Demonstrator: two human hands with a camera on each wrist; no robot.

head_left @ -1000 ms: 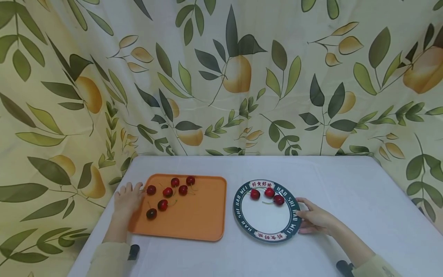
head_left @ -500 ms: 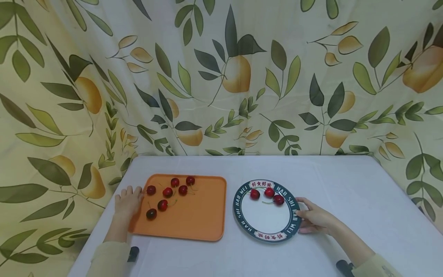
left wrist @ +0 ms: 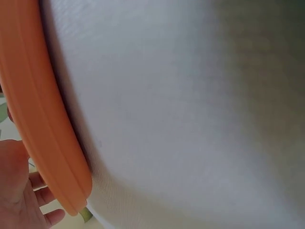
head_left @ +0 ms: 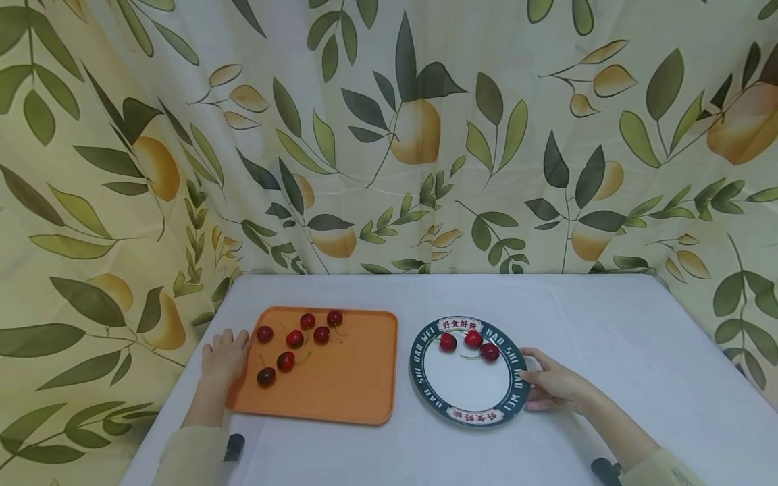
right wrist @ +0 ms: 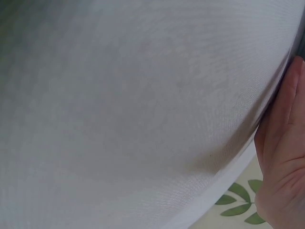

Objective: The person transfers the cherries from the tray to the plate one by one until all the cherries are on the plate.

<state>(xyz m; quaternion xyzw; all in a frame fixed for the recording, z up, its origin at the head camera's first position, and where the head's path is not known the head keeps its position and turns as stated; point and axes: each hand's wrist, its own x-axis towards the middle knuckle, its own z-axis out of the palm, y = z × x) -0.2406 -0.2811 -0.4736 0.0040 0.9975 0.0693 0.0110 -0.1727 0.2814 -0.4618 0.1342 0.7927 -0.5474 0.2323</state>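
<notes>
An orange tray [head_left: 334,398] lies on the white table with several dark red cherries [head_left: 286,361], their stems on, toward its left and back. My left hand [head_left: 223,358] rests palm down at the tray's left edge, fingertips right by the rim. From the left wrist view, the hand [left wrist: 16,186] shows beyond the tray's outer wall [left wrist: 43,105], partly hidden by it. A round white plate [head_left: 464,385] with a dark green lettered rim holds 3 cherries [head_left: 473,339]. My right hand [head_left: 556,383] pinches its right rim, thumb on top, other fingers lower at the edge.
White cloth covers the table [head_left: 401,459], whose far edge meets a curtain [head_left: 389,202] printed with leaves and fruit. A narrow gap of table separates tray from plate. Dark wrist devices [head_left: 234,447] show beside both sleeves.
The fingers of my left hand have settled slightly lower and closer together by the tray's edge. The right hand, plate, tray and cherries stay where they were.
</notes>
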